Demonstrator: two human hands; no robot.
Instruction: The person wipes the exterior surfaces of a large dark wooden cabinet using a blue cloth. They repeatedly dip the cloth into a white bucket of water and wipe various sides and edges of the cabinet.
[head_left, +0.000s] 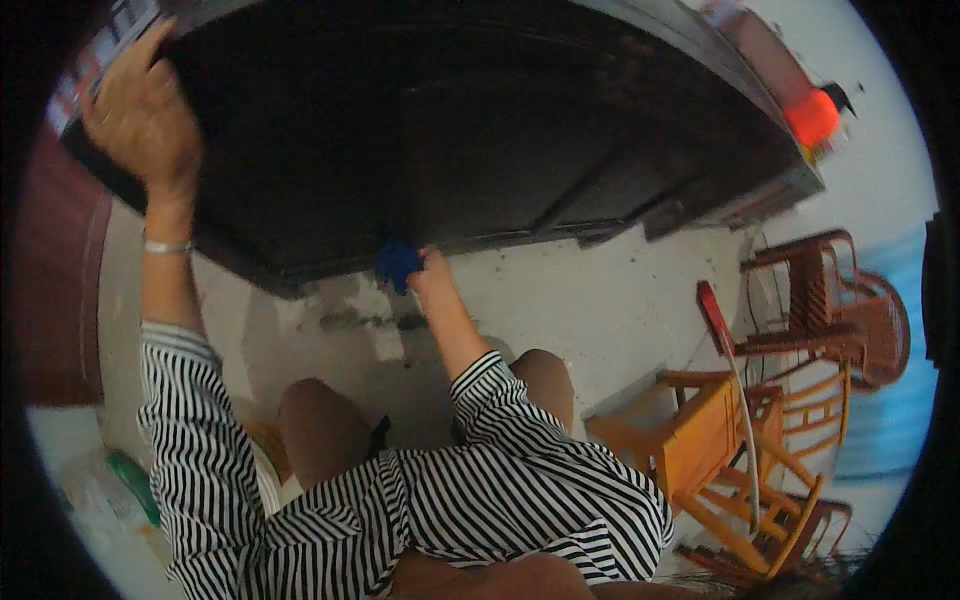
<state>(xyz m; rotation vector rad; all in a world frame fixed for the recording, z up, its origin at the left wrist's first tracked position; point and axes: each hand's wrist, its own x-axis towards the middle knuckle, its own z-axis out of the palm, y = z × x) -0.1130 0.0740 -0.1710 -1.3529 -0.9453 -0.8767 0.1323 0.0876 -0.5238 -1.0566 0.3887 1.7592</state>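
A large dark cabinet (420, 150) with a smooth black face fills the upper middle of the view. My right hand (430, 271) holds a bunched blue cloth (397, 266) against the lower edge of that face. Raised at the far left, my left hand (150, 112) overlaps the cabinet's upper left edge. Its fingers are blurred and partly bent, with one stretched upward. No object shows in it, and whether it grips the edge I cannot tell.
Wooden chairs (701, 435) and a brown chair (862, 322) stand at the right. A red-ended pole (716, 319) leans there. An orange-red item (812, 118) sits by the cabinet's right end. A dark red panel (64, 285) is at the left; wet patches mark the pale floor (600, 300).
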